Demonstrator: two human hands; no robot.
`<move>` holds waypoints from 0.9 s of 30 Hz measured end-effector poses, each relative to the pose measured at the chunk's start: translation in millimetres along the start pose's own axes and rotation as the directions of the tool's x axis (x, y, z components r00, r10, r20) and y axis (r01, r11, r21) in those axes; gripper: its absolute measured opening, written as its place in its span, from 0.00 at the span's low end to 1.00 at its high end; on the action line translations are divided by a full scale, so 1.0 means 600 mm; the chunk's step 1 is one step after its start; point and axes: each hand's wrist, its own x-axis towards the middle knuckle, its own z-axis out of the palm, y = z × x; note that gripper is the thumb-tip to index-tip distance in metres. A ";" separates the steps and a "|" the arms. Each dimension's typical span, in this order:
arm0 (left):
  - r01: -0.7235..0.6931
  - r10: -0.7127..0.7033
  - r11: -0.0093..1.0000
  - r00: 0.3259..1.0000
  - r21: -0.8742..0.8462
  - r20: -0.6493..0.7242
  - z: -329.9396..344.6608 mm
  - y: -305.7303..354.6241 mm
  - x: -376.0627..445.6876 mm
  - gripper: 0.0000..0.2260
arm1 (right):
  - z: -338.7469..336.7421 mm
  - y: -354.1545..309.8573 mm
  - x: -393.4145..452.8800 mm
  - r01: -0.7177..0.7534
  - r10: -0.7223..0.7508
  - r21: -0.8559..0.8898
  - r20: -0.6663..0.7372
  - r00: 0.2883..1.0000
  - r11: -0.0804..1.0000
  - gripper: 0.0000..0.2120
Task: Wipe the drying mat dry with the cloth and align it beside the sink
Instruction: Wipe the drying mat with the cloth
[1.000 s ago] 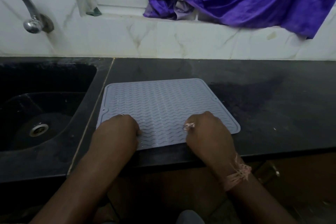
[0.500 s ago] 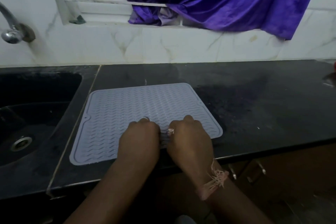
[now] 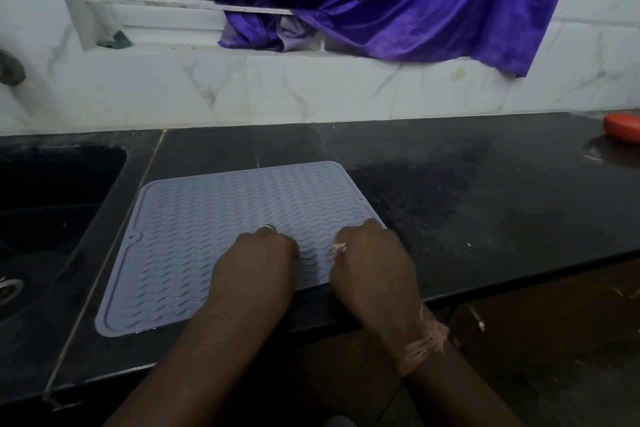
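Sink [image 3: 52, 204]: black basin at far left, drain at the frame edge.
Drying mat [image 3: 214, 239]: grey, wavy ribs, lay flat on black surface [image 3: 485, 204] just beside sink rim, slightly skewed to the seam.
Left hand [image 3: 256, 270]: rested on mat's near right part, knuckles up, ring visible; fingers curled under, whether they pinched the mat can't tell.
Right hand [image 3: 374, 267]: at mat's near right corner, thread band on wrist; fingers curled under too, grip can't tell.
Curtain [image 3: 398, 0]: purple, hung over window sill behind.
Red object [image 3: 623, 127]: far right on surface, cut off by frame.
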 end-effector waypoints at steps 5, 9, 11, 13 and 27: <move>0.010 -0.010 1.000 1.000 -0.018 -0.010 0.018 0.009 0.000 0.11 | 0.016 -0.015 -0.017 0.046 -0.046 0.030 -0.015 0.999 0.998 0.08; 0.088 -0.079 0.989 0.994 -0.123 0.077 0.017 -0.003 0.012 0.12 | 0.004 0.041 0.013 -0.036 0.036 -0.004 0.005 0.999 0.999 0.09; 0.113 -0.104 0.982 0.992 -0.149 0.070 0.015 0.002 0.012 0.11 | -0.002 0.064 0.030 -0.095 0.095 -0.025 -0.005 0.995 0.995 0.10; 0.115 -0.107 0.981 0.993 -0.155 0.057 0.018 0.002 0.009 0.11 | -0.012 0.083 0.041 -0.158 0.158 -0.047 -0.017 0.987 0.986 0.11; 0.084 -0.087 0.988 0.996 -0.131 -0.016 0.013 0.004 -0.005 0.12 | -0.010 0.090 0.046 -0.136 0.127 -0.131 -0.077 0.989 0.982 0.05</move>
